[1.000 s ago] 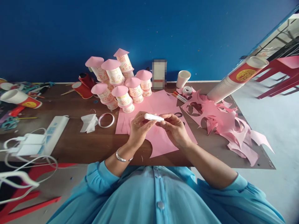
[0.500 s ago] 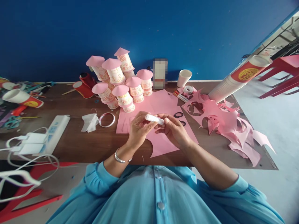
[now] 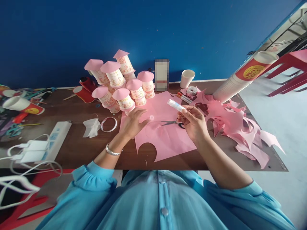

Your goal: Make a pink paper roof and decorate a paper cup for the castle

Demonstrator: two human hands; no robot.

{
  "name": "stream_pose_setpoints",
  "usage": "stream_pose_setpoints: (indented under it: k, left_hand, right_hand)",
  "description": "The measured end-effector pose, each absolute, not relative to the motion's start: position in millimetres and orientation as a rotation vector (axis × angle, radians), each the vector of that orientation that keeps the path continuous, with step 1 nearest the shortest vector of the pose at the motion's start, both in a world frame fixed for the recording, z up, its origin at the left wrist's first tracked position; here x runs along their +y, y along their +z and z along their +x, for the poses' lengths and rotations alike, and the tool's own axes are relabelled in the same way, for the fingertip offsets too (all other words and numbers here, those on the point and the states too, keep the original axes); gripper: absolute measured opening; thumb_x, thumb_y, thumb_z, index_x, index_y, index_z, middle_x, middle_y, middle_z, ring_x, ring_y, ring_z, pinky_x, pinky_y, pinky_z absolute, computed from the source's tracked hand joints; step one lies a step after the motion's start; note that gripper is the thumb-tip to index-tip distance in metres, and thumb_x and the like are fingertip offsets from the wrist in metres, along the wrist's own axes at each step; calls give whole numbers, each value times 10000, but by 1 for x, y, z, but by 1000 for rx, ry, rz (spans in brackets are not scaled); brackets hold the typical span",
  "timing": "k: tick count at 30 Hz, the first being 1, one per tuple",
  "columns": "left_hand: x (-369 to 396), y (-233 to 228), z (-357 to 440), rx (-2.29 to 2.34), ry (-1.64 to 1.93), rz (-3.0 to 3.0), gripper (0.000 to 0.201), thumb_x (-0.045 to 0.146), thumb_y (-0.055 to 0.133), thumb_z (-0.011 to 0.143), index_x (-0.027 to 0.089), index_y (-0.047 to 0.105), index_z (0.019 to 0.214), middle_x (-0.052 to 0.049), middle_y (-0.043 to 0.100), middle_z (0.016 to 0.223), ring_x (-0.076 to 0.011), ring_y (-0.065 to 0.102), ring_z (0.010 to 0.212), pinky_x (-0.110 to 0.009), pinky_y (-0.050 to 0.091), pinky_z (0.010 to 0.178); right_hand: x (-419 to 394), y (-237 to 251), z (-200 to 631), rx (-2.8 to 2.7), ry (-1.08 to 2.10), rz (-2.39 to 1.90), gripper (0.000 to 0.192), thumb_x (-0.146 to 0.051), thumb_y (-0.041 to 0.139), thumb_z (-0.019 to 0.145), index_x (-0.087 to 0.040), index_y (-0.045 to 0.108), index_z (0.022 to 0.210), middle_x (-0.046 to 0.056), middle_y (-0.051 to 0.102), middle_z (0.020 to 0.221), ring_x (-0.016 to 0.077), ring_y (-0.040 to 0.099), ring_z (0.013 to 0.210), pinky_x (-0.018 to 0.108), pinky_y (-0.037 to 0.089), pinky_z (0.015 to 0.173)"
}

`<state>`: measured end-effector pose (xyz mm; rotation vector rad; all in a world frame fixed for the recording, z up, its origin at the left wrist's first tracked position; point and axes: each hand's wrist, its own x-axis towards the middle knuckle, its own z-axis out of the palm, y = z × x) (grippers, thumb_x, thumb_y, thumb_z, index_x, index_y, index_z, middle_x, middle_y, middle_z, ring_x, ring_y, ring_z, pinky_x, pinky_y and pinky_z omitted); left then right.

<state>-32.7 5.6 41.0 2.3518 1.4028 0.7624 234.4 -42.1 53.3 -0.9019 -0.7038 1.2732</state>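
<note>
From where I stand, the white tube [image 3: 176, 104] is just right of the middle of the frame, tilted, its lower end pinched between the thumb and fingers of the person's right hand [image 3: 195, 123]; that grip is closed snugly. Left of centre, the left hand [image 3: 134, 123] is loosely spread, its grip open around nothing I can see, with a small clear cap [image 3: 151, 117] just by the thumb tip; whether they touch, I can't tell. Scissors [image 3: 171, 122] lie beneath the tube on pink paper [image 3: 168, 143], which covers the counter's [image 3: 93, 153] middle. Pink-roofed cup towers [image 3: 120, 76] crowd the upper left of centre; pink scraps [image 3: 232, 127] sprawl at right.
</note>
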Motion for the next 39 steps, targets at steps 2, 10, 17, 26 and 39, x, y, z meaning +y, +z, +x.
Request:
stream_pose_setpoints:
  k: [2,10,17,26,39]
  left_hand:
    - [13,36,-25,1429,544,2439,394,357,704,935,205,692,1299,-117,712,1280,-297,662,1184,-419,563,951]
    - [22,37,-7,1166,911,1683,263,411,793,848,185,796,982,-60,758,918,-164,636,778,-304,506,731]
    - [2,52,7,864,953,807,457,421,993,604,162,819,938,-30,723,834,-69,593,693,-175,459,591]
    - [-4,48,18,884,1069,795,410,366,1004,584,154,814,879,9,670,740,-56,554,648,-176,450,576]
    - [-7,50,15,874,997,882,368,408,992,606,160,803,802,11,670,681,-54,536,574,-197,428,560]
  right_hand:
    - [-38,48,237,-730,1248,-935,409,-462,985,647,-227,746,881,-30,721,733,100,649,618,222,574,572]
    - [-42,29,231,-857,1229,-1033,450,-541,937,689,-205,711,883,-17,717,732,112,648,586,259,570,584]
    - [-49,30,224,-1155,1064,-1058,378,-543,814,853,-204,704,977,-7,697,741,144,672,654,295,561,645]
    - [-57,31,224,-1345,847,-1158,253,-464,728,932,-218,689,979,11,721,812,161,688,705,301,563,675]
    - [-60,34,227,-1534,574,-1165,107,-334,674,972,-232,689,1000,28,763,894,163,718,730,290,583,698]
